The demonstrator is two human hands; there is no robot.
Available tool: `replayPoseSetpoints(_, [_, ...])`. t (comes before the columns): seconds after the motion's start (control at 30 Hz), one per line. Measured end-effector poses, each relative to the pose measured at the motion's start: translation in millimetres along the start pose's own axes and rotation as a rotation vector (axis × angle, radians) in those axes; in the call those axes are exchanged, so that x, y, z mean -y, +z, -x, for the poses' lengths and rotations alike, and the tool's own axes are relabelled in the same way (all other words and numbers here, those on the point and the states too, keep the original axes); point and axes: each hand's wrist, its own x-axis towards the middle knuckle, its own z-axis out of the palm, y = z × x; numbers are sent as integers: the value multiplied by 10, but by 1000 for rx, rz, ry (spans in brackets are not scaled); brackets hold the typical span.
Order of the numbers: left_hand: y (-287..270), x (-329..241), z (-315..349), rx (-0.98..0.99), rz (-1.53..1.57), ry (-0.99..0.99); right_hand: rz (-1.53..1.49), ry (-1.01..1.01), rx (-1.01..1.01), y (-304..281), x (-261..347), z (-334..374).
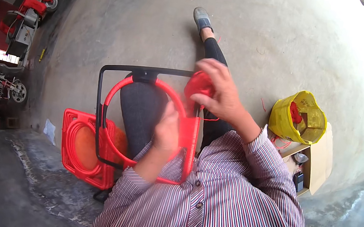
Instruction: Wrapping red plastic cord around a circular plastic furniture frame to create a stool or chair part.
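Across my lap lies a black rectangular metal frame point(100, 85) with a ring inside it. Red cord is wound closely round most of the ring and along the frame's right side point(189, 151). My left hand point(167, 130) is over the ring's right part, next to the wound side; its fingers are smeared by motion. At the frame's upper right corner, my right hand point(223, 94) has its fingers and thumb curved round a ball of red cord point(199, 85). A strand of red cord hangs below that hand.
On my left stand similar red-wound frames point(84, 150). To my right, a yellow bucket point(282, 120) holds red material, beside an open cardboard box point(309, 171) with small items. Parked scooters point(26, 25) line the far left. A white scrap point(49, 131) lies on the floor.
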Motion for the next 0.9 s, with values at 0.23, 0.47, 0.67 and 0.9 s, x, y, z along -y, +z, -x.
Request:
replayPoseSetpoints(0.23, [-191,87,-87,-87,85,-151,178,67,284,-174,69,392])
replayPoseSetpoints(0.47, [-151,97,-83,-80,5,-290,-626,506,117,-108,-171,574])
replayPoseSetpoints(0.67, [-46,-94,-36,9,-107,-477,-1290,489,-88,-1051,93,664])
replayPoseSetpoints(0.9, [-57,-113,-45,-24,-89,-493,-1164,370,-717,-2297,-217,1072])
